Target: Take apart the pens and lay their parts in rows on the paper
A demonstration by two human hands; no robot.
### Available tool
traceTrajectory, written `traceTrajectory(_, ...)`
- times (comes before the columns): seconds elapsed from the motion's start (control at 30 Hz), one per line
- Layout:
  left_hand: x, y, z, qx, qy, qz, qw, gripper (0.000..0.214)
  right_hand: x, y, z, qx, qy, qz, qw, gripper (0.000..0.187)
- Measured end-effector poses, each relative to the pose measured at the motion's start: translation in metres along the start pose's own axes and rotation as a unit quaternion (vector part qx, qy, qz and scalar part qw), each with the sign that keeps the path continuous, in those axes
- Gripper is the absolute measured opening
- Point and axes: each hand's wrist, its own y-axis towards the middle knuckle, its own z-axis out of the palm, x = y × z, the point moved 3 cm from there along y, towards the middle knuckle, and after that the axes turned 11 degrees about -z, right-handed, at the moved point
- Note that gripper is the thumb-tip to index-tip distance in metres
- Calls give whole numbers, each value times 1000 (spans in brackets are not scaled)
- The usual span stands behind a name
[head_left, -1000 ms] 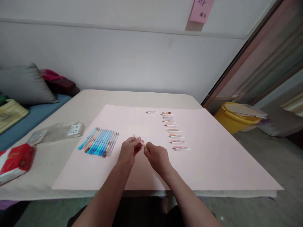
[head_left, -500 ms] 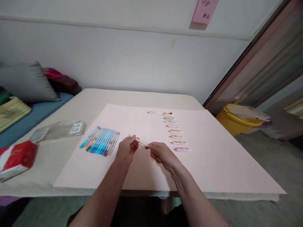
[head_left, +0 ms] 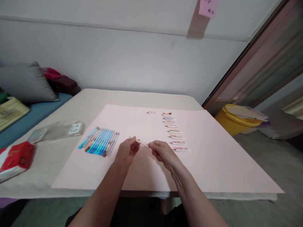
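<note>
the left hand [head_left: 127,151] has thumb and fingers pinched on the body of a slim white stick [head_left: 144,145], and the right hand [head_left: 163,153] grips its thin end between thumb and fingertips. so the stick spans the gap between the two hands, tilted, held up over the near middle of a pink sheet [head_left: 224,167].

what could go wrong, as i see it: the grip on that thin end looks slight, so a hard tug might make it slip loose, and a sideways push could bend or snap it. the right hand is also very near the lowest of the thin pieces [head_left: 180,148] laid out in a column; a sudden jerk outward could knock that one askew. i can't tell whether the knuckles touch it.

left of the left hand, the blue and brown pens [head_left: 100,142] lie side by side, near enough for a swinging wrist to brush. the sheet's front edge runs beneath both forearms, so anything dropped close to it might roll off. the roomiest paper stretches right of the column; on the left, a clear plastic packet [head_left: 59,130] lies past the sheet's edge.
</note>
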Motion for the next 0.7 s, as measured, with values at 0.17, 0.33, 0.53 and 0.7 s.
traceTrajectory(0.17, 8, -4, 5, 2, 29, -8, 1000, 10, -9, 4, 4, -58, -21, -50, 997, 14)
traceTrajectory(0.33, 9, -2, 3, -23, 3, -8, 1000, 10, -9, 5, -7, -116, -63, -134, 982, 4)
traceTrajectory(0.53, 6, 4, -4, -47, -23, -9, 999, 7, 4, 3, -29, -129, -3, -122, 984, 5)
traceTrajectory(0.7, 10, 3, -2, -46, -21, -16, 999, 7, 7, 4, -36, -144, 71, -118, 980, 6)
